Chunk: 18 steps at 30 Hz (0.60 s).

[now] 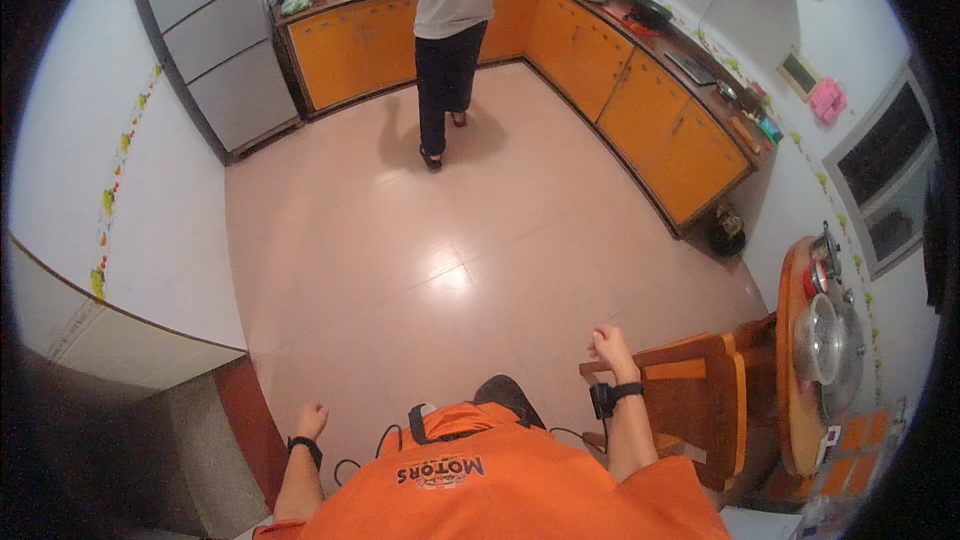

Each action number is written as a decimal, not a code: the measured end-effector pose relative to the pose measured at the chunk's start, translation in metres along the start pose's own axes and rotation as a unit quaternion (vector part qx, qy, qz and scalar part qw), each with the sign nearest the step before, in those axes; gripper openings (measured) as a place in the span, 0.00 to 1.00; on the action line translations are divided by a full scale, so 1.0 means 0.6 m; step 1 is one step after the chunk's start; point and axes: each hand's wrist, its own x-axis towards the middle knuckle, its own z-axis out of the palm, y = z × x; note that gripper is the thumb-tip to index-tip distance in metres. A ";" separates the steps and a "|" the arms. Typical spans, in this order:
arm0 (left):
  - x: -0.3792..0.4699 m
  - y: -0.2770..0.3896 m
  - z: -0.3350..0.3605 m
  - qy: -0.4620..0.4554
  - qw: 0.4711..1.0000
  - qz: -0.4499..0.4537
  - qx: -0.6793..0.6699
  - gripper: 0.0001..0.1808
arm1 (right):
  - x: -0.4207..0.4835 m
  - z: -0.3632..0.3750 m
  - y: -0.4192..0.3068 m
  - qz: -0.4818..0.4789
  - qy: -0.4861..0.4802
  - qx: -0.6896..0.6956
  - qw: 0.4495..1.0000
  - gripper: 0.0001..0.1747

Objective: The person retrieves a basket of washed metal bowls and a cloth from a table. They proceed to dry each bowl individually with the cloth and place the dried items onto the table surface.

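Both of my arms hang forward at the sides of my orange shirt, over the tiled floor [360, 262]. My left hand [312, 418], at the lower left, has its fingers curled, with nothing visible in it. On the right, my right hand [611, 349] is raised near the edge of a wooden chair [697, 405]; its fingers are loosely bent and I see nothing in them. Whether it touches the chair is not clear. Each wrist wears a black band, and a dark cable runs by each arm. My dark shoe [506, 394] shows beyond the shirt.
Another person [454, 37] stands at the far counter, back turned. A grey refrigerator [217, 45] is at the upper left. Orange cabinets [637, 112] line the right. Near me on the right, a round wooden table [795, 390] bears pots and a metal bowl [817, 337]. A wall juts in at left.
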 end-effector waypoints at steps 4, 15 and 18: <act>0.046 0.169 -0.038 -0.043 0.998 0.048 0.027 0.20 | 0.031 -0.030 0.078 -0.005 0.024 -0.030 0.999 0.15; 0.186 0.388 0.037 -0.119 0.989 0.027 0.082 0.22 | 0.269 -0.200 0.050 0.090 0.035 -0.036 0.995 0.14; 0.216 0.451 0.062 -0.091 0.995 0.013 0.030 0.22 | 0.338 -0.249 0.024 0.080 0.041 -0.075 0.993 0.15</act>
